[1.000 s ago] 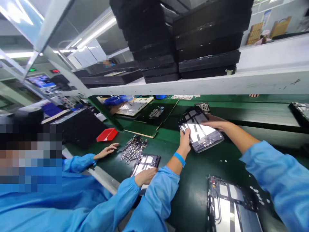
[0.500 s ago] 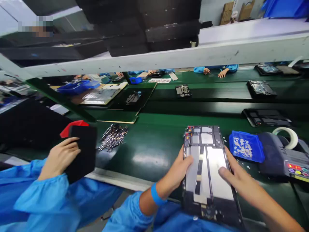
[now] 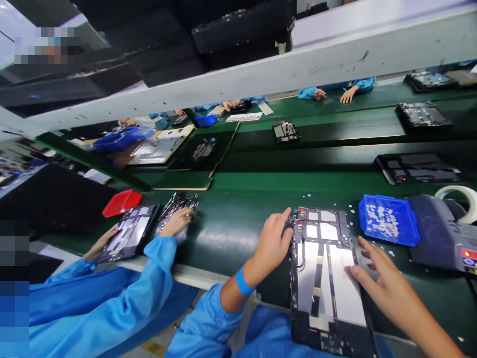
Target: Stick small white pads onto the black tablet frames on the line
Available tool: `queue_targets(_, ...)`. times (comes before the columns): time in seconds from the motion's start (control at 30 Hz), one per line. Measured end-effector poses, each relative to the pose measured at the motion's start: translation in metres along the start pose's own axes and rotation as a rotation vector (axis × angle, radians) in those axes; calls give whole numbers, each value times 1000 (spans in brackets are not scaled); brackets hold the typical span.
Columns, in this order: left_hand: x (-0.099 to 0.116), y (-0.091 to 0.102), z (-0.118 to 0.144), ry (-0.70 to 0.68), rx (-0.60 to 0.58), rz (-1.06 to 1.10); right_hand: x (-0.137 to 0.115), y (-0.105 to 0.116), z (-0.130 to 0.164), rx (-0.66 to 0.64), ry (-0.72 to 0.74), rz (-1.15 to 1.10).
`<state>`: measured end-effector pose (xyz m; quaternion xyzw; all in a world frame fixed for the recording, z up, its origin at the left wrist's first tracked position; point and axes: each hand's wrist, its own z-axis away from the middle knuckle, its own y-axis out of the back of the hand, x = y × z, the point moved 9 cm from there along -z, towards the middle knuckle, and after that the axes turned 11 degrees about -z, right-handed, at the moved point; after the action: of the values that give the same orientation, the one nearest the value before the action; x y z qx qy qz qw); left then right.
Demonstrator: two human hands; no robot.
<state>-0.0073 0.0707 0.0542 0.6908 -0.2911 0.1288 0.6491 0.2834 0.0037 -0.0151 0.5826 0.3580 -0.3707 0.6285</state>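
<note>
An opened tablet frame (image 3: 326, 278) with silver panels and small circuit parts lies flat on the green bench (image 3: 238, 219) in front of me. My left hand (image 3: 271, 244), with a blue wristband, rests against the frame's upper left edge, fingers spread. On the frame's right side my right hand (image 3: 376, 278) lies with loose fingers, its thumb on the silver panel. Neither hand lifts anything.
A blue parts tray (image 3: 387, 220) and a dark tape dispenser (image 3: 443, 233) stand to the right. On my left a co-worker in a blue smock holds another tablet frame (image 3: 128, 238) beside a pile of metal parts (image 3: 179, 204) and a red tray (image 3: 121, 202). More frames lie on the belt (image 3: 417, 167) beyond.
The tablet frame went from my raised hands down onto the bench, and my fingers have loosened on it. The co-worker swapped a black piece for a tablet frame.
</note>
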Motion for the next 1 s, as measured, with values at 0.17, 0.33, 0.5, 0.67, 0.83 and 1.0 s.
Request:
queue_targets(0.17,28,-10,-40,-382,-215,-315,-55,16,-24,25,97,1)
queue_targets(0.33,38,-3,-42,-479,-225,-358,-96,1,-51,-44,264,7)
queue_targets(0.5,49,2,-32,-563,-220,-405,-112,-42,-83,-224,206,-83)
queue_targets(0.67,48,8,-25,-550,-82,-302,-134,-83,-100,-422,211,-162)
queue_targets(0.83,35,16,-22,-371,40,-52,-135,-83,-100,-380,177,-194)
queue_targets(1.0,21,10,-13,-29,23,211,-135,-75,-92,-341,192,-212)
